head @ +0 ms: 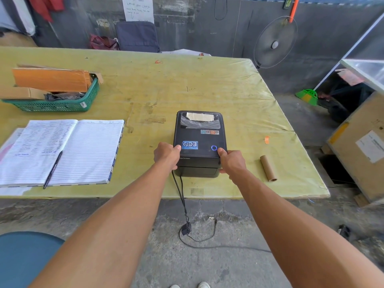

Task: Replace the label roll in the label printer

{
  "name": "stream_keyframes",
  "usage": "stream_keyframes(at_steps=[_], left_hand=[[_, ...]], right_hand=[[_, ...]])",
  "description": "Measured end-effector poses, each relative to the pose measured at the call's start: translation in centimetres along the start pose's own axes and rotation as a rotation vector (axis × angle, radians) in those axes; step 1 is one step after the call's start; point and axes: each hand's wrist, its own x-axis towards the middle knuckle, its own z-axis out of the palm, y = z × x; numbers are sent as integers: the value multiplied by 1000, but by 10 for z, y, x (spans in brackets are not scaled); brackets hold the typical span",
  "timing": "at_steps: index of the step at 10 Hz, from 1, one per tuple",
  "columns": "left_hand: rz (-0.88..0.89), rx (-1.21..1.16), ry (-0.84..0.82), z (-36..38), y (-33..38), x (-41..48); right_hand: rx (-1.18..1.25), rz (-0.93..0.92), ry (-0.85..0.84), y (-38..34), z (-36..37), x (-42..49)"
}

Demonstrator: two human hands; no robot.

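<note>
A black label printer (199, 140) sits near the front edge of the yellow-green table (187, 90), its lid down and a blue ring light lit on top. My left hand (166, 155) grips the printer's front left corner, thumb on the lid. My right hand (231, 162) grips the front right corner, thumb beside the blue light. An empty brown cardboard roll core (268, 168) lies on the table to the right of the printer. Tape and plastic cover the lid's window, so the inside is hidden.
An open lined ledger (68, 150) with a pen (53, 170) lies at the left. A green basket (62, 100) holds cardboard at the far left. The printer's cables (181, 196) hang over the table's front edge to the floor. A wooden crate (361, 146) stands at the right.
</note>
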Motion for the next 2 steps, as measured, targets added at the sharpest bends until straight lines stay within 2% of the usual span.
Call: stream_keyframes(at_steps=[1,2], left_hand=[[22,72,-12,-6,4,3],[71,142,64,-17,-5,4]], right_hand=[[-69,0,-8,-5,-8,2],[-98,-49,74,-17,-23,-1]])
